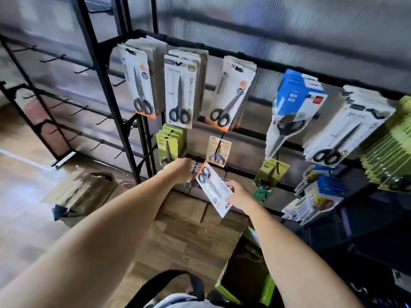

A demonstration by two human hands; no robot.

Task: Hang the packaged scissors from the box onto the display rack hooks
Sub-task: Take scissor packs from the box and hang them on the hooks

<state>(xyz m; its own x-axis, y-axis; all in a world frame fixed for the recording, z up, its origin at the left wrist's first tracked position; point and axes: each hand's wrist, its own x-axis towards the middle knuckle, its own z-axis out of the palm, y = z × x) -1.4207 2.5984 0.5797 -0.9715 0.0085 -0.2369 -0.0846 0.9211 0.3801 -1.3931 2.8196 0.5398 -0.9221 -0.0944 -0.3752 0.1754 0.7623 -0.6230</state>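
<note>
My right hand (pixel 239 195) grips a white and orange packaged pair of scissors (pixel 212 188) by its lower end, tilted, with the black handles pointing up towards the rack. My left hand (pixel 179 172) reaches to a low hook (pixel 195 167) of the black display rack (pixel 142 121), fingers curled at the hook beside the pack's top edge. What the left fingers hold is hidden. A cardboard box (pixel 242 272) with green flaps sits on the floor under my right forearm.
Full hooks of scissor packs hang above: white packs (pixel 180 92), blue packs (pixel 295 101), green packs (pixel 170 144) and more on the right. An empty rack with bare hooks (pixel 82 70) stands left. A flattened carton (pixel 82 192) lies on the wooden floor.
</note>
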